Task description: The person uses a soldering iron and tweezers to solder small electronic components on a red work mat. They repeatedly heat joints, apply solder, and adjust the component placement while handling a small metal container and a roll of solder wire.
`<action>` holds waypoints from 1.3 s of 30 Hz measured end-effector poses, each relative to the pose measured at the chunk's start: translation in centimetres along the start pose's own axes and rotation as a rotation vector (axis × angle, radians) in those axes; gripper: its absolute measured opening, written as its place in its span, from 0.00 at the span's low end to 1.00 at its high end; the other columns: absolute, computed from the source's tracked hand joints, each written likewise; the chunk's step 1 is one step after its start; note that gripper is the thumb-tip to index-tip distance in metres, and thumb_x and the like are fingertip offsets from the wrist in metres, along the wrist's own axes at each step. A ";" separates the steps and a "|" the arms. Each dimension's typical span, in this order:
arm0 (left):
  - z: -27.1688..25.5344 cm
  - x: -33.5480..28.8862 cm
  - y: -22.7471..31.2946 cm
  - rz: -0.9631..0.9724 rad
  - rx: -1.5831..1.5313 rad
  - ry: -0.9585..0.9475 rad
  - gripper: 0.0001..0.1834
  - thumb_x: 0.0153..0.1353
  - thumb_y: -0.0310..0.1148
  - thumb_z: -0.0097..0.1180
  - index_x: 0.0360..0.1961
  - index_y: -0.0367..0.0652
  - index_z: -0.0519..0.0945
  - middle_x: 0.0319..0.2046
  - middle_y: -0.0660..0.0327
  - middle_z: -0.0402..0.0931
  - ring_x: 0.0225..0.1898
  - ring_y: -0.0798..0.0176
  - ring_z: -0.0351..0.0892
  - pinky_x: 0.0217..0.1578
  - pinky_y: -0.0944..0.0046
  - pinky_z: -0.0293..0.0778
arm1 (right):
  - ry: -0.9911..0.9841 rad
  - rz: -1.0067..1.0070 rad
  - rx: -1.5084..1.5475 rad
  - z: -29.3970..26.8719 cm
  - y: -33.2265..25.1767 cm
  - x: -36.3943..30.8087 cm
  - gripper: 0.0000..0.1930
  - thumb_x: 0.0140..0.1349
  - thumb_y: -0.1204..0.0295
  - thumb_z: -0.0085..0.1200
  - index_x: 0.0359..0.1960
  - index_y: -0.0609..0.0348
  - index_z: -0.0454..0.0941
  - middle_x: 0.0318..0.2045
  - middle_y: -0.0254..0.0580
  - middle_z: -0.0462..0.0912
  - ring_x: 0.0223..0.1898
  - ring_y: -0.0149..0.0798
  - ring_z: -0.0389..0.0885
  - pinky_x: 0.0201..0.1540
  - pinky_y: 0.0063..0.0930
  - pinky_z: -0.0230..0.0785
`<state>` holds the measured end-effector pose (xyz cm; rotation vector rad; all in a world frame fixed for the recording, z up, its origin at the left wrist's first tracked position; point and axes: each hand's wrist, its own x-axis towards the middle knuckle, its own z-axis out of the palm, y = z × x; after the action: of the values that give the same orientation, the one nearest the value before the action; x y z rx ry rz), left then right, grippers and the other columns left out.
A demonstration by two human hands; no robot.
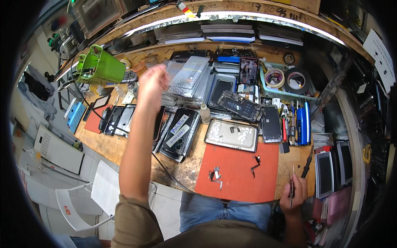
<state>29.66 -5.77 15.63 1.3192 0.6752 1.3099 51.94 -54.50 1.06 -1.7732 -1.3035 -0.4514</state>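
Note:
My left hand (152,82) is raised over the far left of the bench, beside a stack of bubble-wrapped packs (189,76). Its fingers are smeared by motion, so their closing cannot be made out. At the bench's near right edge, my right hand (294,193) is closed round tweezers (292,191), tips pointing away from me. Left of that hand lies an orange mat (235,169). On it rest a small flex cable with a silvery part (215,177) and a dark flex cable (255,166), apart from each other.
Behind the mat sits a shallow tray (225,140) of small pieces, with a bottle (205,113) nearby. Phones (179,134) are stacked left. Tools (291,120) and a tape basket (306,93) stand right. A green basket (105,70) is far left; a black cable (165,168) crosses the bench.

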 end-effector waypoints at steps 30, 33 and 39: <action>-13.7 34.4 -9.1 0.497 0.842 0.353 0.27 0.68 0.38 0.73 0.64 0.36 0.86 0.59 0.54 0.89 0.59 0.53 0.86 0.63 0.56 0.76 | 0.062 0.023 -0.225 0.1 0.4 -2.3 0.17 0.66 0.69 0.59 0.50 0.70 0.81 0.37 0.52 0.82 0.34 0.51 0.82 0.38 0.46 0.76; -11.2 30.7 -6.8 0.444 0.458 0.420 0.24 0.71 0.36 0.72 0.63 0.35 0.86 0.56 0.56 0.89 0.56 0.58 0.86 0.60 0.59 0.76 | 0.107 0.008 -0.204 0.5 0.8 -2.5 0.21 0.67 0.71 0.60 0.58 0.70 0.77 0.39 0.52 0.84 0.33 0.51 0.82 0.39 0.47 0.78; -3.8 14.4 0.1 0.055 0.257 0.255 0.15 0.73 0.40 0.73 0.49 0.43 0.84 0.38 0.66 0.80 0.40 0.70 0.78 0.44 0.65 0.73 | 0.162 0.000 -0.138 1.1 1.2 -2.1 0.20 0.68 0.77 0.65 0.59 0.71 0.76 0.45 0.59 0.90 0.40 0.57 0.91 0.44 0.48 0.87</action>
<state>29.30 8.62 19.28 1.3947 1.0180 1.4887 51.96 -54.92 -1.54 -1.8082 -1.1828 -0.6849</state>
